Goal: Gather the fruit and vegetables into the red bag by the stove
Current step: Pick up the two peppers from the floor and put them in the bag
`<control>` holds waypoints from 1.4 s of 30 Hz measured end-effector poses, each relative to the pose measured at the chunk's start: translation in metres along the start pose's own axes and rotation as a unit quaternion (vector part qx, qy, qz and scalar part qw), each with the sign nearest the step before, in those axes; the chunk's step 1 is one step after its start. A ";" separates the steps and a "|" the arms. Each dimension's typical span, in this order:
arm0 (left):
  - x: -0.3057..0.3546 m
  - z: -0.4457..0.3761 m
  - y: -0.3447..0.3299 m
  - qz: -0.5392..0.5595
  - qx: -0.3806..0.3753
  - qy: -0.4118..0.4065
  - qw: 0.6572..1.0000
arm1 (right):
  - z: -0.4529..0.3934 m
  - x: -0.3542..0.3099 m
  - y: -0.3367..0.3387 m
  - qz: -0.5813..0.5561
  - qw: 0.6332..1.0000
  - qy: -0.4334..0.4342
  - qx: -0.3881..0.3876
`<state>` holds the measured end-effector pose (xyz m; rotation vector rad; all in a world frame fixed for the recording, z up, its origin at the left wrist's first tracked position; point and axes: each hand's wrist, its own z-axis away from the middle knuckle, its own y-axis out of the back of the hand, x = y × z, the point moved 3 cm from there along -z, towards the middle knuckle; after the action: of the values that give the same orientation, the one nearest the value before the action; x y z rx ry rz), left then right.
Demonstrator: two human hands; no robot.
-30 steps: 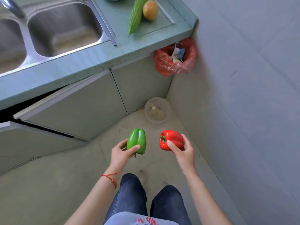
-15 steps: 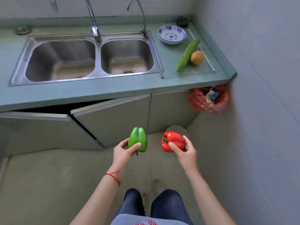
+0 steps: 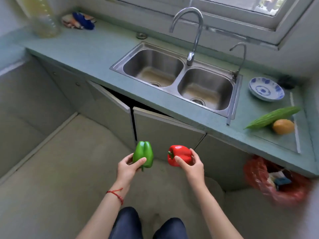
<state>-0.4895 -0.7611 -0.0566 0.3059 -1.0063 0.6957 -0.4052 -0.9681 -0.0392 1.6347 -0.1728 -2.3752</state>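
Note:
My left hand (image 3: 127,167) grips a green bell pepper (image 3: 143,156) in front of me, above the floor. My right hand (image 3: 193,165) grips a red bell pepper (image 3: 179,154) beside it. A green bitter gourd (image 3: 271,117) and an orange fruit (image 3: 283,126) lie on the green counter (image 3: 89,54) at the right end. A red plastic bag (image 3: 255,171) with some packaging inside hangs below the counter's right end. No stove is in view.
A steel double sink (image 3: 179,78) with two taps sits in the counter. Two cabinet doors (image 3: 165,130) below it stand ajar. A blue-and-white bowl (image 3: 265,88) is at the far right, a large bottle (image 3: 43,16) and a cloth (image 3: 79,20) at the far left.
The view has swung up and to the left, so the left stretch of counter and a window came into sight. Both hands still hold their peppers in the same pose.

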 end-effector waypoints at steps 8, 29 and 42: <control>-0.018 0.045 0.095 0.109 0.176 -0.022 0.978 | 0.016 -0.030 -0.085 0.071 0.979 0.046 -0.185; -0.114 0.264 0.355 0.326 0.498 -0.065 0.801 | 0.284 0.007 -0.345 0.234 0.783 0.144 -0.559; -0.180 0.374 0.421 0.405 0.622 -0.066 0.667 | 0.433 0.049 -0.414 0.282 0.637 0.170 -0.697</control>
<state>-1.0788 -0.7179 -0.0481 1.1450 -0.5953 2.2096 -0.8825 -0.6032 -0.0253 0.8681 0.8743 -0.9534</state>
